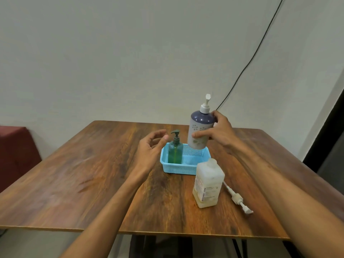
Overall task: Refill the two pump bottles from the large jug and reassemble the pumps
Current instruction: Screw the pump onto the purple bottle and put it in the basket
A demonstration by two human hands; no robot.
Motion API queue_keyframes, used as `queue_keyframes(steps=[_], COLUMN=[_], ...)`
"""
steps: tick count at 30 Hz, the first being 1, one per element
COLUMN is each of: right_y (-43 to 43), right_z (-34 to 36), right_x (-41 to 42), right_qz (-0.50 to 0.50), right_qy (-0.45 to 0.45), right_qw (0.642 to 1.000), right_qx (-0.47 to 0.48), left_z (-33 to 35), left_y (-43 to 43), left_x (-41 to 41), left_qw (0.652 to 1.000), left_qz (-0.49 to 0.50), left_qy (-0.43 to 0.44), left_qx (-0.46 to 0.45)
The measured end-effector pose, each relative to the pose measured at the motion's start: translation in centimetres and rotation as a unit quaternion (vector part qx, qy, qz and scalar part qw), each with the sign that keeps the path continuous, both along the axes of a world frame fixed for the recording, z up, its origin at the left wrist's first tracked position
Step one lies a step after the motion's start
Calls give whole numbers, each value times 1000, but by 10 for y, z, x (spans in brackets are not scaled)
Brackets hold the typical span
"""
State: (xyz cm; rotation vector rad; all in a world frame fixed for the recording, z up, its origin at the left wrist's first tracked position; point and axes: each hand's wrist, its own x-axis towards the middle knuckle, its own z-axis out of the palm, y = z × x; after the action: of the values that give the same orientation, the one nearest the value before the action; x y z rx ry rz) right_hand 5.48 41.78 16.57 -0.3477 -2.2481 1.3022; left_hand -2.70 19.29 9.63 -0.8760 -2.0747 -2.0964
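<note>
My right hand (221,131) grips a grey-and-purple pump bottle (200,127) with a white pump, held in the air above the right end of a light blue basket (186,165). A green pump bottle (175,151) with a dark pump stands upright in the basket's left end. My left hand (150,146) hovers just left of the green bottle, fingers loosely curled, holding nothing. The large translucent jug (208,183) stands on the table in front of the basket, with no pump on its neck. A loose white pump with its tube (237,198) lies on the table right of the jug.
The wooden table (93,174) ends at a near edge at the bottom of view. A dark red seat (16,151) sits at the left. A black cable (251,58) hangs down the wall behind the table.
</note>
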Motion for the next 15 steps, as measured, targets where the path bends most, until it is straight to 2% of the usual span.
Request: queue_keyframes(steps=[7,15], right_y=[48,68], right_z=[-46,-94], right_x=[-35,-58], right_qz=[-8,15], right_qy=[-49,-96], right_qw=[999,995], right_qx=[-2,-6], left_z=[-20,-42], left_y=[21,39], left_x=[-24,-52], left_qw=[998,996], left_qz=[13,44], left_qy=[-2,-17], left_qx=[-53,-70])
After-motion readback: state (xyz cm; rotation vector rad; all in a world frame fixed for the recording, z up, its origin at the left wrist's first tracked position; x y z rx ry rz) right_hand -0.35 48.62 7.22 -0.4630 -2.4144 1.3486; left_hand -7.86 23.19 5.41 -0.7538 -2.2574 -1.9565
